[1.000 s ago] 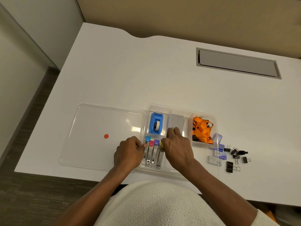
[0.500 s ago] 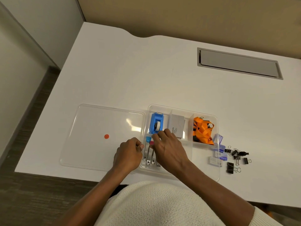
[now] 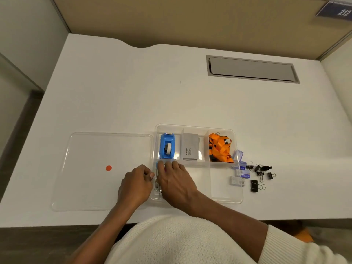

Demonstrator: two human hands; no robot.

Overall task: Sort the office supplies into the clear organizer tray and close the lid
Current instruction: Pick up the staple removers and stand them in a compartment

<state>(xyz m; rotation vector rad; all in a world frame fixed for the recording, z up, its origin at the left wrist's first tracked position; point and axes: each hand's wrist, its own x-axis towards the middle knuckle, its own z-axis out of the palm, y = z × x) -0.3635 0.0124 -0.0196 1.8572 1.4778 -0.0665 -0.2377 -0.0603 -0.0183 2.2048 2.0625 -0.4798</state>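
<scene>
The clear organizer tray (image 3: 226,197) stands near the desk's front edge. Its back compartments hold a blue tape dispenser (image 3: 167,146), a grey card box (image 3: 190,149) and an orange lanyard (image 3: 220,147). In the front-left compartment lie several metal items with coloured caps (image 3: 157,184), mostly hidden under my right hand (image 3: 176,181), which rests flat on them with fingers stretched out. My left hand (image 3: 135,184) is curled, with its thumb against the tray's left wall. The clear lid (image 3: 85,187), marked with a red dot, lies flat to the left.
Right of the tray lie several black binder clips (image 3: 261,173), small clear bags with blue labels (image 3: 240,167) and a small white box (image 3: 236,181). A grey cable hatch (image 3: 251,69) is set in the desk at the back right. Partition walls enclose the desk.
My right hand has slid left across the front compartment and now covers the coloured-cap items. My left hand has shifted slightly left to the tray's wall.
</scene>
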